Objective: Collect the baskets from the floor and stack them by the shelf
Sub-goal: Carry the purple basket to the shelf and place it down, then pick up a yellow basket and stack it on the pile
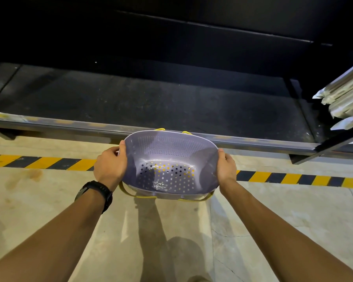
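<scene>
Left hand [110, 163] and right hand [227, 166] grip opposite ends of the perforated lavender basket [170, 159], fingers clamped on its rim, near the dark shelf [151, 98].

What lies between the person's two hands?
In the head view, the purple basket lies between them: the left hand grips one end of its rim, the right hand the other.
</scene>
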Action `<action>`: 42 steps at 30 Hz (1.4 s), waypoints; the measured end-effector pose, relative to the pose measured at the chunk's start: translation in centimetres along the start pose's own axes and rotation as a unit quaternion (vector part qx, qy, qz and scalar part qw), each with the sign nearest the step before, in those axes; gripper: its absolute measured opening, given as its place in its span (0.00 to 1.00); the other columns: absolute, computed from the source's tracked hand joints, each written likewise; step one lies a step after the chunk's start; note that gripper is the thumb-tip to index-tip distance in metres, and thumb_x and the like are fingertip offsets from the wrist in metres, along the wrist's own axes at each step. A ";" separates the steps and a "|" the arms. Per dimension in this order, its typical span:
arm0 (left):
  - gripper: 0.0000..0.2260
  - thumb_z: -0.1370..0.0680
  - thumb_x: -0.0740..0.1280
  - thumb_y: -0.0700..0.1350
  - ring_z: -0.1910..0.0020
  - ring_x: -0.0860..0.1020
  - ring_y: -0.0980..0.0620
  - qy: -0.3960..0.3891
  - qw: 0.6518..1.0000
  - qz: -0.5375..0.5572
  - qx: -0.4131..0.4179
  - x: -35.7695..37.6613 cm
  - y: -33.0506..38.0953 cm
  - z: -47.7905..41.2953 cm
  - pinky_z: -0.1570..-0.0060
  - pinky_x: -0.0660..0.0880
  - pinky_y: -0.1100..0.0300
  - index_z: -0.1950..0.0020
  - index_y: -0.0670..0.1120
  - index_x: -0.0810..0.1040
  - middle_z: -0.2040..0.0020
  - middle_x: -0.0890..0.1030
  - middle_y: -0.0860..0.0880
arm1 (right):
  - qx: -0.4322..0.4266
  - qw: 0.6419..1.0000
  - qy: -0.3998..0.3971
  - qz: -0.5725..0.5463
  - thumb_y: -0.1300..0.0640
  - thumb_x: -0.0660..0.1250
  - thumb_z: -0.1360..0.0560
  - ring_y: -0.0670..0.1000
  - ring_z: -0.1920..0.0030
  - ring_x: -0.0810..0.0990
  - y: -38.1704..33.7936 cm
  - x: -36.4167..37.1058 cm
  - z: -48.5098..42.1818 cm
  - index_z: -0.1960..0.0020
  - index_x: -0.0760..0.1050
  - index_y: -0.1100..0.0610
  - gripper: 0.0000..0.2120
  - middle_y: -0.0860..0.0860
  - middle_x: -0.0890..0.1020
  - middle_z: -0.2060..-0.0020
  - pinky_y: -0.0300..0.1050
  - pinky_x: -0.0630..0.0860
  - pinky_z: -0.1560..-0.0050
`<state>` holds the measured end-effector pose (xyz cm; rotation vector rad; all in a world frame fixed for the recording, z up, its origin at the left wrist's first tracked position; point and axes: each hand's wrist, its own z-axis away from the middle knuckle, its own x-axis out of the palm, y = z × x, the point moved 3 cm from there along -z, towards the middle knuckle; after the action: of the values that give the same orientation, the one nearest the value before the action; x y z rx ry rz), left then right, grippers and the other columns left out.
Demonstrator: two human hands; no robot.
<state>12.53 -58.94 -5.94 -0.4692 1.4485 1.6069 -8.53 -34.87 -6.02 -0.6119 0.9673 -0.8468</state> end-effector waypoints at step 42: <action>0.35 0.23 0.55 0.70 0.41 0.77 0.45 -0.042 0.725 -0.364 0.583 -51.4 56.7 31.8 0.56 0.71 0.52 0.21 0.54 0.60 0.33 0.73 0.48 | -0.208 0.827 0.134 0.504 0.35 0.58 0.24 0.61 0.29 0.64 -49.8 -50.0 42.9 0.23 0.57 0.53 0.37 0.57 0.63 0.27 0.58 0.65 0.32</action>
<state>2.95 -43.03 74.79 -0.1383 1.5952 -0.0567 -2.42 -16.44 74.29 -0.2533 1.5373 0.2563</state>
